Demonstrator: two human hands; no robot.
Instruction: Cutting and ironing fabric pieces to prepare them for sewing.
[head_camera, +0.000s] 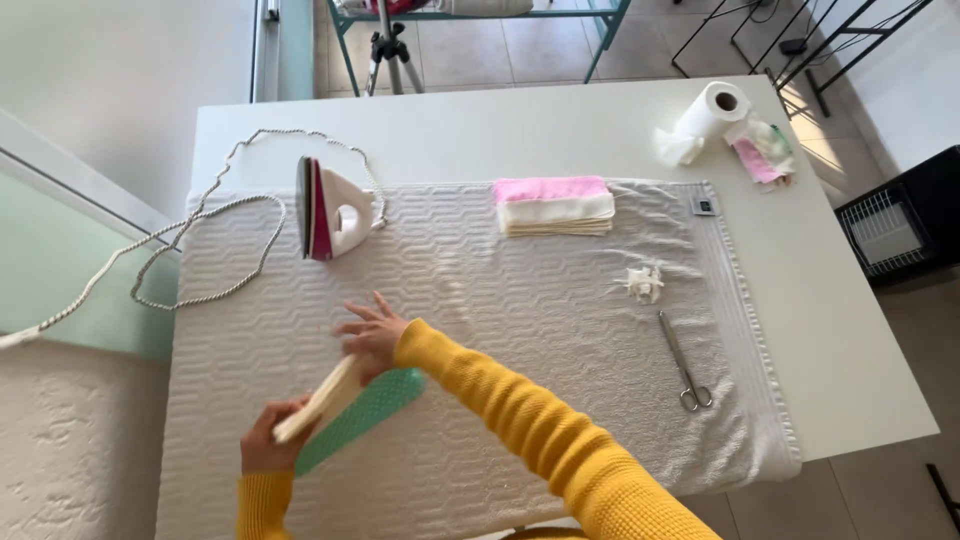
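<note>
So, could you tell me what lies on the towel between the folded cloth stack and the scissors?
In the head view, a small crumpled white scrap lies between the folded cloth stack and the scissors, on the white towel.

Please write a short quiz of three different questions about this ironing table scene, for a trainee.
1. True or false: the iron stands on its heel on the white towel.
2. Which lies nearest the scissors? A) paper roll B) crumpled white scrap C) iron
3. What does the left hand grip?

Key: 1 true. 2 B. 3 The cream and green folded cloths; the right hand presses on them.
</note>
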